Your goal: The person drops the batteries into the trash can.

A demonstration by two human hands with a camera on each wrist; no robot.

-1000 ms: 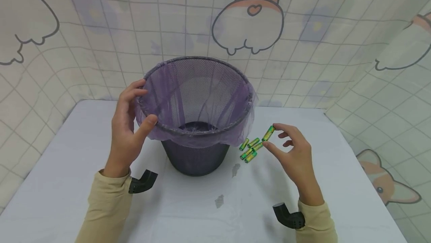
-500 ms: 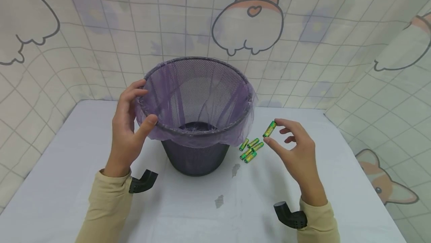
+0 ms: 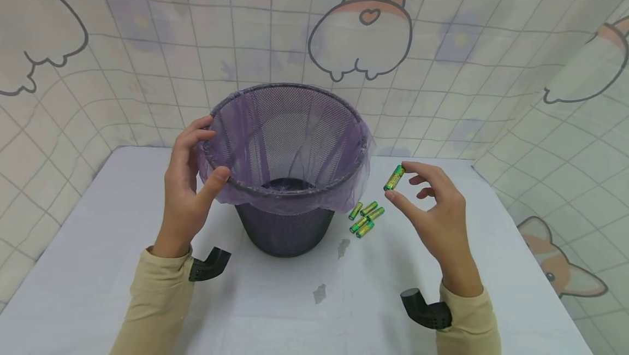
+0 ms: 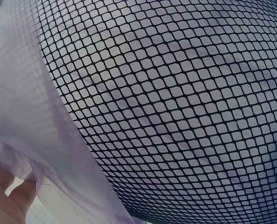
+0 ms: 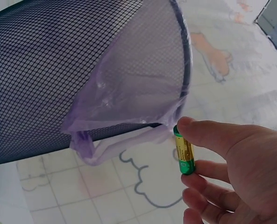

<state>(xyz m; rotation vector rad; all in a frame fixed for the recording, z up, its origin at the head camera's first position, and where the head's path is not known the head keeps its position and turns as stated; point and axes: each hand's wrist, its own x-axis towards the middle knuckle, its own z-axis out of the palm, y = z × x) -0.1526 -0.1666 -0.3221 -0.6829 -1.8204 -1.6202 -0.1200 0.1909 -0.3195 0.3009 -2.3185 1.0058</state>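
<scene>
A black mesh wastebasket (image 3: 287, 224) lined with a purple bag (image 3: 290, 142) stands on the white table (image 3: 98, 267). My left hand (image 3: 189, 185) grips its left rim, thumb on the front edge and fingers over the top. My right hand (image 3: 432, 207) pinches one green battery (image 3: 393, 177) between thumb and forefinger, raised to the right of the basket's rim. The right wrist view shows that battery (image 5: 183, 155) close beside the basket (image 5: 82, 70) and its bag's hanging edge. Several more green batteries (image 3: 365, 217) lie on the table by the basket's right side.
A patterned curtain with cartoon dog drawings (image 3: 361, 30) surrounds the table at back and right. Two small grey marks (image 3: 320, 293) show on the tablecloth in front of the basket. The mesh wall (image 4: 175, 107) fills the left wrist view.
My right hand has lifted the pinched battery up off the pile and slightly higher beside the basket rim. The left hand and basket have stayed still.
</scene>
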